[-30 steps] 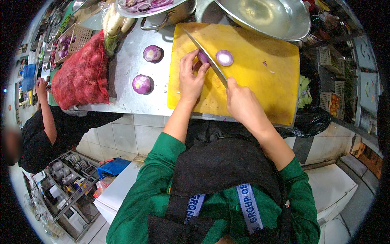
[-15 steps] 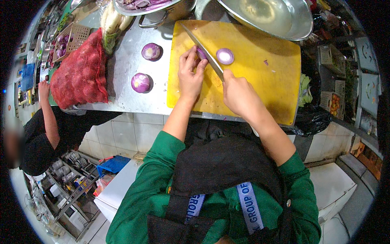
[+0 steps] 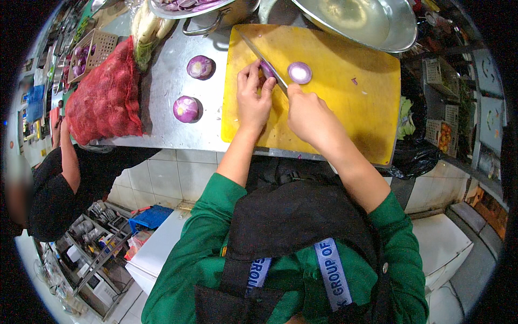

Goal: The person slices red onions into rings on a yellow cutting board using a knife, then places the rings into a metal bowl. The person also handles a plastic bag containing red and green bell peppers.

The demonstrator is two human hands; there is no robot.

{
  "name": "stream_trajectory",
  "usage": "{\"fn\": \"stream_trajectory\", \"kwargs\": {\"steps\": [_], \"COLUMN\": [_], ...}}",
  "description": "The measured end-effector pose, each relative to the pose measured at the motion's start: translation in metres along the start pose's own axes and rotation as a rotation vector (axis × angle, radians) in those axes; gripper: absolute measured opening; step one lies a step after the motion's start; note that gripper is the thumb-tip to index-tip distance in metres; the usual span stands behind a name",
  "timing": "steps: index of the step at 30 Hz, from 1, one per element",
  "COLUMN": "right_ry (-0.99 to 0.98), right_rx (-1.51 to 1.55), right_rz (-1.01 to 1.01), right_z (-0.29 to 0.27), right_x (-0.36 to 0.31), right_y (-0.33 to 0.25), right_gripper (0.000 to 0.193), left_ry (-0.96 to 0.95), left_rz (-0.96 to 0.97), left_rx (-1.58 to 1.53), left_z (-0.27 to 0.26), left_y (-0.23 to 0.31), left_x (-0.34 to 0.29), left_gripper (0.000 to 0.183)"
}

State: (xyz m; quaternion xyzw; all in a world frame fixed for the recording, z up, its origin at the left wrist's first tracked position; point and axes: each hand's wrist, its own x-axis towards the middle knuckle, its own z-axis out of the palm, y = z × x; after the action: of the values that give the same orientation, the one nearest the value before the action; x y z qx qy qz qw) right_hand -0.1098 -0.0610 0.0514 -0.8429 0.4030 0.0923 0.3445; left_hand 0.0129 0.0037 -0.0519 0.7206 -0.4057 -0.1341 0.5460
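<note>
On the yellow cutting board (image 3: 345,119), my left hand (image 3: 254,105) grips a piece of red onion (image 3: 266,69) with its fingertips, mostly hidden by the fingers and blade. My right hand (image 3: 314,116) is wrapped round the handle of a knife (image 3: 256,51). Its long blade slants toward the board's far left corner, right against the onion's right side. Just right of the blade lies a cut round of onion (image 3: 299,73), pale face up. Two whole peeled red onions, a farther one (image 3: 199,67) and a nearer one (image 3: 186,109), sit on the metal table left of the board.
A red mesh sack (image 3: 105,94) stands at the left, beside white long vegetables (image 3: 147,35). Beyond the board are a pot (image 3: 229,16) topped with sliced onion and a metal basin (image 3: 359,27) of liquid. At far left a co-worker's arm (image 3: 69,156) reaches near the sack.
My right hand has slid the knife slightly forward and left along the onion. My left hand stays almost in place. The co-worker's arm at far left has shifted a little.
</note>
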Motion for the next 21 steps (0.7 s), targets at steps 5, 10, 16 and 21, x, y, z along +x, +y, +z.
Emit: {"fn": "stream_trajectory", "kwargs": {"steps": [5,10,16,21], "right_ry": [0.081,0.138,0.184,-0.094], "right_rx": [0.024,0.029,0.032,0.800], "right_rz": [-0.018,-0.034,-0.026,0.208], "right_z": [0.024,0.042,0.032,0.000], "right_x": [0.018,0.020,0.010,-0.053], "right_y": [0.003,0.009,0.032,0.100], "right_gripper": [0.018,0.017,0.023,0.031], "left_ry": [-0.004,-0.006,0.017,-0.119], "left_rz": [0.044,-0.005,-0.035,0.060], "left_rx": [-0.021,-0.107,-0.174,0.122], "left_z": [-0.001,0.000,0.000,0.003], "left_y": [0.001,-0.005,-0.007,0.005], "left_x": [-0.002,-0.003,-0.002,0.007], "left_gripper": [0.044,0.047,0.057,0.070]}}
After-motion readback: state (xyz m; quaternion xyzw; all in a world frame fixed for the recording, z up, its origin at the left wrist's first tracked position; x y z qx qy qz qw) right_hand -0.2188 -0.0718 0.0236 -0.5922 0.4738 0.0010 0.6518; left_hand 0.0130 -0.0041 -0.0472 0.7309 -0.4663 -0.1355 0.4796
